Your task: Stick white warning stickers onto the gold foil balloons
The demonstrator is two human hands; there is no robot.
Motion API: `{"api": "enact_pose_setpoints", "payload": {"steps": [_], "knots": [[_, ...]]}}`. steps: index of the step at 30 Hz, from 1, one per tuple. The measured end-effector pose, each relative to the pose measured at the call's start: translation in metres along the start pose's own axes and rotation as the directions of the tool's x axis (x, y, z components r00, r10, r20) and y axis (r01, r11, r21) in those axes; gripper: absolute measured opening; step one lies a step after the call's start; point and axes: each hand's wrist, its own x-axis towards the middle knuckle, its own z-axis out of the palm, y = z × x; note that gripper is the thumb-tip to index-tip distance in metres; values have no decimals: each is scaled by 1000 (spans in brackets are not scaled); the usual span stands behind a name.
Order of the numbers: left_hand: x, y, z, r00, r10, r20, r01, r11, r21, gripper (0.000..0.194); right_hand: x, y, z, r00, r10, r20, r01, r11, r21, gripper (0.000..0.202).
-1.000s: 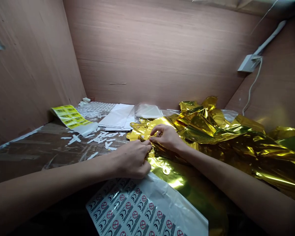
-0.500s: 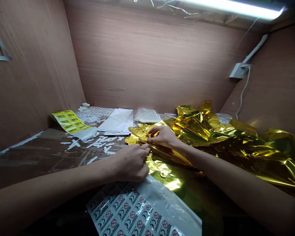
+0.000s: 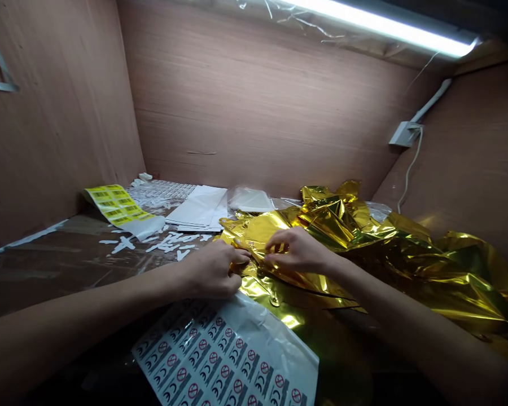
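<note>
A crumpled gold foil sheet (image 3: pixel 364 237) spreads over the right half of the bench. My left hand (image 3: pixel 211 270) pinches its near left edge, with thumb and fingers closed on the foil. My right hand (image 3: pixel 298 251) lies on top of the foil just to the right, fingertips gripping a fold. The two hands are a few centimetres apart. A clear plastic bag printed with rows of red warning symbols (image 3: pixel 224 361) lies directly in front of me, under my left wrist.
A yellow label sheet (image 3: pixel 116 204) lies at the back left beside white paper sheets (image 3: pixel 201 207), a clear packet (image 3: pixel 252 200) and scattered white backing strips (image 3: pixel 169 243). Brown board walls close in three sides. A light strip (image 3: pixel 385 25) and a cabled white box (image 3: pixel 404 134) sit upper right.
The view has tilted up and shifted, showing the light strip. My hands have drawn slightly apart along the foil edge, my right hand moving right.
</note>
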Motion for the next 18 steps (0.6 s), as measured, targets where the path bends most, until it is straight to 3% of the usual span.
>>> {"api": "enact_pose_setpoints", "payload": {"steps": [3, 7, 14, 18], "knots": [[0, 0, -1, 1000, -10, -13, 10, 1000, 19, 32, -31, -24, -3, 989, -97, 109, 115, 976, -184, 20], [1, 2, -3, 999, -32, -7, 32, 998, 51, 30, -44, -42, 5, 992, -12, 126, 57, 929, -364, 21], [1, -5, 0, 998, -53, 22, 50, 994, 94, 39, -45, -34, 18, 991, 16, 132, 51, 867, -495, 16], [1, -5, 0, 999, -10, 47, 6, 996, 89, 39, -47, -26, 27, 999, -34, -8, 27, 891, -453, 18]]}}
